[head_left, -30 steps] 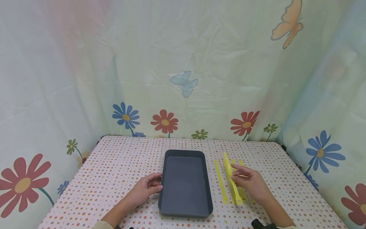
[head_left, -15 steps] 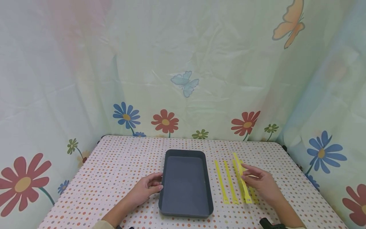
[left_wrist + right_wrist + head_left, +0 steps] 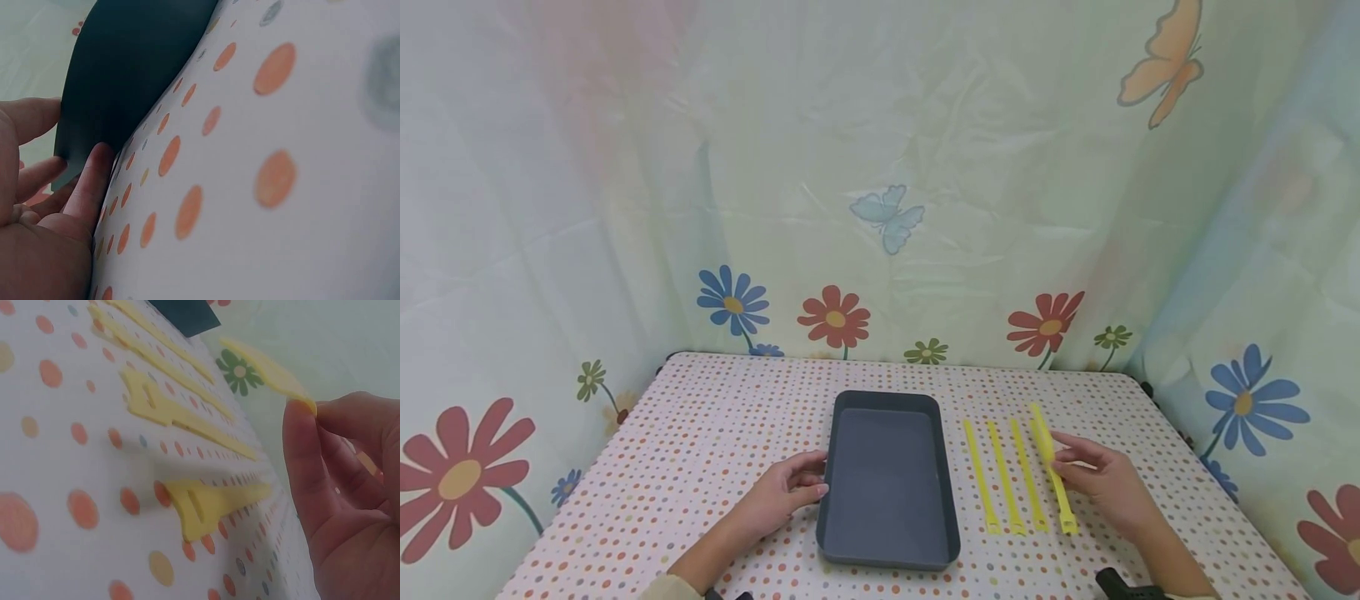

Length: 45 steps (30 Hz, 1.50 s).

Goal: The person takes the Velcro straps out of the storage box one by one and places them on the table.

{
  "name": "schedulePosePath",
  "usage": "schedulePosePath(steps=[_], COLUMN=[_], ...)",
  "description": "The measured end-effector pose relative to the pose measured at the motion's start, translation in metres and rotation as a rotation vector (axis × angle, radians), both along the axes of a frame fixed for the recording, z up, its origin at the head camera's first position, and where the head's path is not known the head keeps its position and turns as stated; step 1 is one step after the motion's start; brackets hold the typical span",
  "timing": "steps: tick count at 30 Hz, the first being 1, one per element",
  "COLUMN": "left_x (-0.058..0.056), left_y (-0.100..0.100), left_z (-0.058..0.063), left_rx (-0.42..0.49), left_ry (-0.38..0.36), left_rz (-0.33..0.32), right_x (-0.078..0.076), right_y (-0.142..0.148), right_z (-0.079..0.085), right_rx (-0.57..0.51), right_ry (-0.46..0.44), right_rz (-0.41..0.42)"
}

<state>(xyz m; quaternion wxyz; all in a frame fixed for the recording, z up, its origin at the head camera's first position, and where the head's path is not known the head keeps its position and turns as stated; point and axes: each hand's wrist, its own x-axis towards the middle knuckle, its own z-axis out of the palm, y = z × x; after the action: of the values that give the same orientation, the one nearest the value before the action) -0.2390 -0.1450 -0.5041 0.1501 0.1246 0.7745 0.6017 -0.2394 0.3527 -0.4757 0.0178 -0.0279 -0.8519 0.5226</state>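
Observation:
A dark grey rectangular tray (image 3: 887, 492) lies on the spotted table. My left hand (image 3: 782, 496) rests against its left wall, thumb and fingertips touching the outside; in the left wrist view, fingers (image 3: 94, 175) meet the tray's side (image 3: 131, 69). Right of the tray, yellow slotted straps (image 3: 1006, 479) lie side by side. Thumb and fingers of my right hand (image 3: 1097, 475) pinch a yellow strap (image 3: 275, 372) above the right end of this row. Below it, another slotted end (image 3: 197, 509) shows in the right wrist view; I cannot tell whether it belongs to the pinched strap.
The table (image 3: 737, 400) has a white cover with coloured dots. A curtain (image 3: 820, 167) printed with flowers and butterflies hangs behind and at both sides. Each wrist wears a dark device (image 3: 1123, 583), partly in view at the bottom edge.
My right hand has moved right along the row with the pinched strap, uncovering straps that it overlapped before. The left hand and the tray have stayed in place.

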Motion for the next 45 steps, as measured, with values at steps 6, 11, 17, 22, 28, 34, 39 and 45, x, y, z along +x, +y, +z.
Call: schedulePosePath(steps=[6, 11, 17, 22, 28, 34, 39, 45], left_x=[-0.001, 0.0, 0.0, 0.0, 0.0, 0.001, 0.001, 0.001], left_y=[0.0, 0.0, 0.0, 0.0, 0.001, 0.001, 0.001, 0.0], left_z=[0.0, 0.0, 0.0, 0.0, 0.001, 0.003, 0.003, 0.003], left_rx=[-0.007, 0.001, 0.006, 0.002, -0.011, -0.012, -0.01, -0.011], left_ry=[-0.003, 0.0, -0.006, -0.009, -0.009, -0.008, -0.009, -0.004], left_rz=[0.001, -0.006, -0.007, 0.002, 0.004, 0.004, 0.005, 0.0], right_x=[0.001, 0.0, -0.003, -0.007, -0.011, -0.014, -0.018, -0.024], right_y=[0.008, 0.015, 0.025, 0.033, 0.042, 0.046, 0.047, 0.046], right_z=[0.0, -0.002, -0.004, -0.006, -0.005, -0.004, -0.006, -0.004], right_rx=[0.014, 0.006, 0.047, 0.078, 0.149, 0.197, 0.218, 0.268], right_ry=[-0.028, -0.05, -0.104, -0.122, -0.131, -0.129, -0.151, -0.176], right_rz=[-0.007, -0.01, -0.012, 0.003, 0.014, 0.012, 0.003, 0.0])
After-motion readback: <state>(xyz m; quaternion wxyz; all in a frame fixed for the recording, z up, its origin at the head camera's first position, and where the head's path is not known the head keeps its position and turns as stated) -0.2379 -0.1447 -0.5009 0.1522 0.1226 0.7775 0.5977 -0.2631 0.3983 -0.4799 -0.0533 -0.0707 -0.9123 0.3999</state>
